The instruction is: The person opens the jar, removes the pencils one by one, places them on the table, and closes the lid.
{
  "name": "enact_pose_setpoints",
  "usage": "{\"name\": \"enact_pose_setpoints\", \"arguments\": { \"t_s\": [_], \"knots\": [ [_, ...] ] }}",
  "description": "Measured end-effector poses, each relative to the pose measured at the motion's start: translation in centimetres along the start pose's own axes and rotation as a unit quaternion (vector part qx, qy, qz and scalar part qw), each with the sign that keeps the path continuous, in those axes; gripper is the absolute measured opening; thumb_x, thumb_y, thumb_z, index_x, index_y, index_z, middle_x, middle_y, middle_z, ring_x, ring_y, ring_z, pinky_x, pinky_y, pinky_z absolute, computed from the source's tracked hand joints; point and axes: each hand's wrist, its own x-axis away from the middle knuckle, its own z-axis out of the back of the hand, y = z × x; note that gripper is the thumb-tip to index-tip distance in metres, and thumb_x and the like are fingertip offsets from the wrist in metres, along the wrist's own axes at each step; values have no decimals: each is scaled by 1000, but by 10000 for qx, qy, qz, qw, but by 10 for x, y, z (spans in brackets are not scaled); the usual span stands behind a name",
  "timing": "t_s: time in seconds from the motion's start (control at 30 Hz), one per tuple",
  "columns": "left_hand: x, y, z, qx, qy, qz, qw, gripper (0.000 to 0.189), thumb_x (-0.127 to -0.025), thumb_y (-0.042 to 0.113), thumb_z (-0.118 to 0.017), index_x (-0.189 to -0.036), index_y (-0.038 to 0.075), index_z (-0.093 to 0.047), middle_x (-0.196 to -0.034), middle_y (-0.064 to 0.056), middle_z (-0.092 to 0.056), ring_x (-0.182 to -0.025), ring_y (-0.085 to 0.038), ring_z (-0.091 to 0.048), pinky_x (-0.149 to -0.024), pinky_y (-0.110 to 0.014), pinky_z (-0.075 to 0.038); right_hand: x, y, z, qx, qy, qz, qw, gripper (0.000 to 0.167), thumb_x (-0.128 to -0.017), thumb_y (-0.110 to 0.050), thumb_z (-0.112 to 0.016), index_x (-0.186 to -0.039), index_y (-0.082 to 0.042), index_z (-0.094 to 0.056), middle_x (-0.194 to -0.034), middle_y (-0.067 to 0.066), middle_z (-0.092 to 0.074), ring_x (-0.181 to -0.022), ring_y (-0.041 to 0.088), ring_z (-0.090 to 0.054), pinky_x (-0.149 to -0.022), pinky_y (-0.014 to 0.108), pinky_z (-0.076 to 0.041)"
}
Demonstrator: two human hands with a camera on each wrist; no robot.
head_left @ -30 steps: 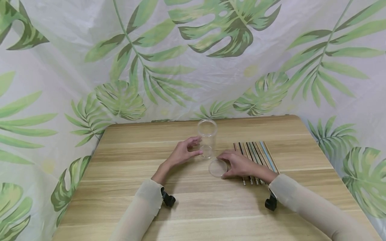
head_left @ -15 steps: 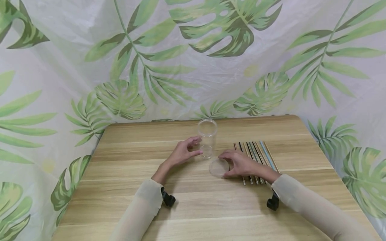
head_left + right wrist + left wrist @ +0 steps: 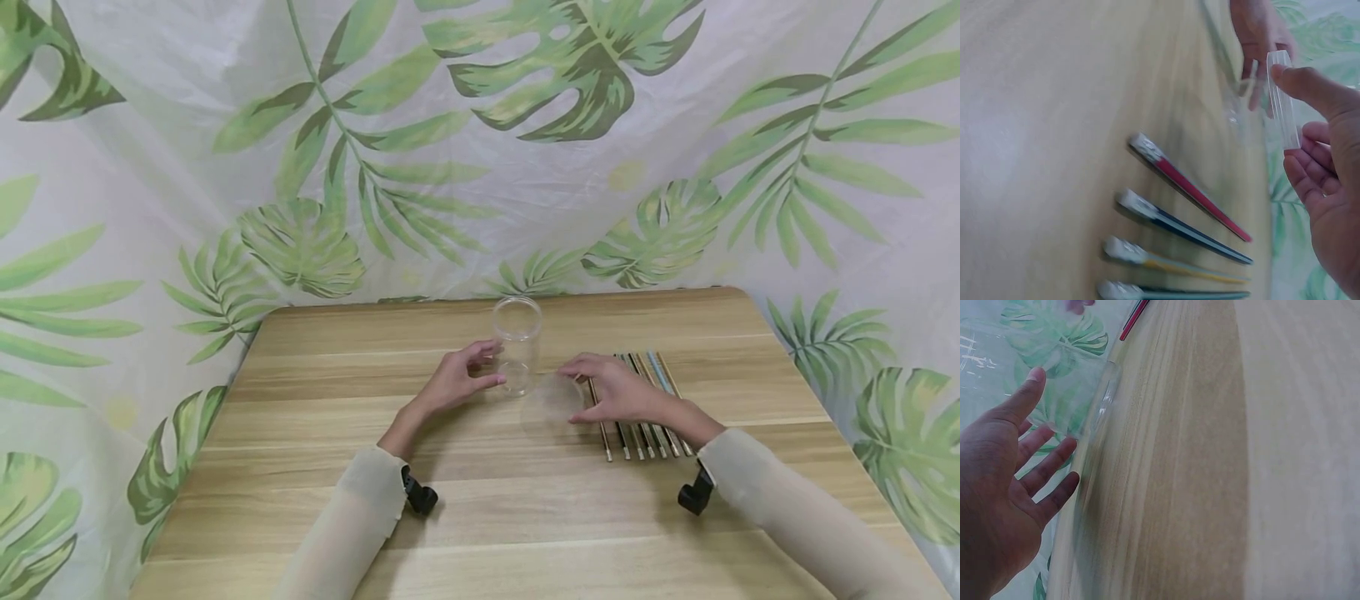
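Note:
A tall clear plastic cup (image 3: 517, 321) stands upright on the wooden table. My left hand (image 3: 457, 377) is beside its lower left side, thumb and fingers spread apart; the left wrist view shows this hand (image 3: 1016, 481) with loosely bent fingers by the cup wall (image 3: 1072, 394). My right hand (image 3: 611, 390) holds a round clear lid (image 3: 551, 406) by its right edge, just right of the cup. Seen edge-on in the right wrist view, the lid (image 3: 1282, 103) sits between thumb and fingertips, raised above the table.
Several thin coloured chopsticks (image 3: 1197, 195) with silvery ends lie side by side under and beyond my right forearm. The wooden table (image 3: 480, 533) runs back to a leaf-patterned cloth (image 3: 420, 208) hanging behind its far edge.
My right hand has moved right and slightly away from me, lifting and tilting the lid, so the leftmost chopsticks are covered differently. My left hand and the cup have stayed in place.

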Motion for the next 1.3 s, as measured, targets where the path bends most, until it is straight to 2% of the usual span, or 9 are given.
{"name": "enact_pose_setpoints", "arguments": {
  "t_s": [0.17, 0.27, 0.47, 0.6, 0.87, 1.07, 1.3],
  "knots": [
    [1, 0, 0, 21, 13, -65, 10000, 65, -92, 20, -85, -148, 1, -58, -142, -13, -68, -124, -33, -70, -108, -49, -57, 5, 4, 16, -119, 304, 240, 9992, 68, -73, -19, -99, -132, 1, -69, -126, 13, -72, -104, 28, -71, -89, 48, -63],
    [1, 0, 0, 24, 18, -75, 10000, 64, -92, 20, -86, -148, 2, -59, -141, -13, -69, -123, -32, -70, -107, -49, -57, 5, 3, 27, -2, 473, 449, 9979, 67, -73, -17, -98, -130, 4, -69, -123, 17, -72, -99, 29, -71, -87, 45, -64],
    [2, 2, 0, 43, -8, 15, 10000, 63, -92, 19, -86, -148, 4, -59, -141, -14, -68, -123, -33, -70, -108, -49, -57, -1, -7, 52, 75, 590, 444, 9972, 68, -74, -16, -97, -132, 4, -68, -127, 17, -72, -102, 28, -72, -92, 51, -62],
    [1, 3, -1, 55, -28, 39, 10000, 64, -92, 19, -85, -147, 1, -59, -141, -15, -68, -123, -33, -70, -108, -50, -56, -7, -11, 64, 34, 681, 435, 9967, 68, -75, -17, -97, -133, 3, -68, -127, 16, -72, -104, 31, -72, -94, 53, -61],
    [0, 2, -2, 92, -11, -52, 9999, 65, -92, 19, -86, -147, -1, -58, -141, -15, -68, -122, -34, -70, -107, -50, -57, -30, -16, 82, 78, 1064, 786, 9912, 68, -71, -16, -99, -130, 3, -71, -120, 15, -74, -99, 25, -72, -89, 46, -62],
    [0, 1, -1, 121, 40, -34, 9999, 64, -92, 17, -86, -147, -1, -58, -142, -14, -68, -123, -33, -70, -109, -48, -56, -52, -25, 91, 78, 942, 612, 9936, 67, -74, -22, -98, -130, 1, -71, -123, 14, -74, -100, 25, -73, -89, 45, -62],
    [0, 0, -2, 166, -16, -18, 9999, 64, -93, 17, -85, -148, -2, -57, -143, -15, -67, -125, -34, -69, -110, -48, -55, -72, -34, 94, -21, 637, 321, 9975, 69, -76, -27, -97, -134, 0, -70, -125, 12, -73, -106, 26, -70, -93, 51, -61]
  ]
}}
